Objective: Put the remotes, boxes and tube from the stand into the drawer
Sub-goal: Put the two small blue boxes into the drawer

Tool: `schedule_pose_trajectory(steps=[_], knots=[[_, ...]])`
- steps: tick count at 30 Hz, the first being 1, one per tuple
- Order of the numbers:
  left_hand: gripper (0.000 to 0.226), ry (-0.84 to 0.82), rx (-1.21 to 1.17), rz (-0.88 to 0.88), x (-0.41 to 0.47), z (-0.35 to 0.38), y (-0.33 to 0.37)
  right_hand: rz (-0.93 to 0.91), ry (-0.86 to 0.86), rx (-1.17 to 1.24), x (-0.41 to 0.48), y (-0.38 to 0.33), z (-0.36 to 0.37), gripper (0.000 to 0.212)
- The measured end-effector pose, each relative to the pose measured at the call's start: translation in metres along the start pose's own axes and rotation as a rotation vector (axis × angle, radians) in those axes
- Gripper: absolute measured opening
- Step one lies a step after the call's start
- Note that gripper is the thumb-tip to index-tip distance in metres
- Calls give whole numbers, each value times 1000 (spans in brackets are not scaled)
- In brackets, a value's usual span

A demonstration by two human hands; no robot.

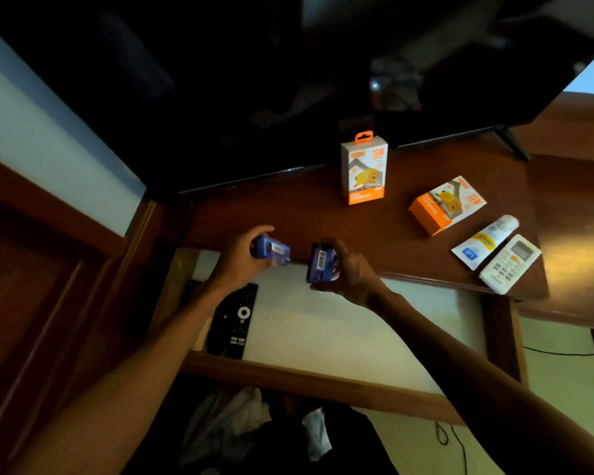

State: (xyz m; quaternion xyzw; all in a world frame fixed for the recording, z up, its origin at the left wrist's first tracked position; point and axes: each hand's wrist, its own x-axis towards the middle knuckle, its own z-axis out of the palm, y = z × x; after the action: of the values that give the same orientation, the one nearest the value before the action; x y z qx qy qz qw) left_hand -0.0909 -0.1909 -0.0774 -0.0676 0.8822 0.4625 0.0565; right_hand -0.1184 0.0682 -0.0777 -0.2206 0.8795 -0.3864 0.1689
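My left hand [242, 257] grips a small blue box [275, 252] over the back left of the open drawer [357, 323]. My right hand [348, 269] holds a second blue box [319, 262] just to its right. A black remote [235, 320] lies inside the drawer at its left side. On the wooden stand [306, 217], an orange and white box [364, 169] stands upright, and a second orange box [447, 204] lies flat. A white and yellow tube [484, 242] and a white remote [510, 264] lie near the stand's right front edge.
A large dark television [288, 80] stands at the back of the stand, with one foot [513, 144] at the right. Crumpled cloth [254, 426] lies on the floor below the drawer. Black cables [559, 354] run across the floor at right.
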Motion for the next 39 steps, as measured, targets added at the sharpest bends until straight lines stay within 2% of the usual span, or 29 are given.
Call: schedule_pose_trajectory(steps=[6, 13, 21, 26, 29, 33, 39], knots=[[65, -240, 57, -100, -42, -11, -33, 1, -73, -56, -24, -8, 67, 91], [63, -494, 214, -238, -55, 26, -79, 215, -146, -60, -51, 18, 129, 95], [67, -695, 321, -176, -42, 49, -81, 338, -195, -40, -56, 32, 178, 97], [64, -723, 377, -141, -31, 47, -81, 334, -192, -82, -52, 32, 184, 96], [52, -738, 376, -149, -28, 47, -86, 350, -161, -103, -54, 34, 180, 95], [38, -641, 494, -118, -34, 54, -97, 390, -145, -88, -60, 42, 174, 91], [25, -591, 878, 147, -51, 61, -99, 404, -175, -33, -62, 48, 178, 75]])
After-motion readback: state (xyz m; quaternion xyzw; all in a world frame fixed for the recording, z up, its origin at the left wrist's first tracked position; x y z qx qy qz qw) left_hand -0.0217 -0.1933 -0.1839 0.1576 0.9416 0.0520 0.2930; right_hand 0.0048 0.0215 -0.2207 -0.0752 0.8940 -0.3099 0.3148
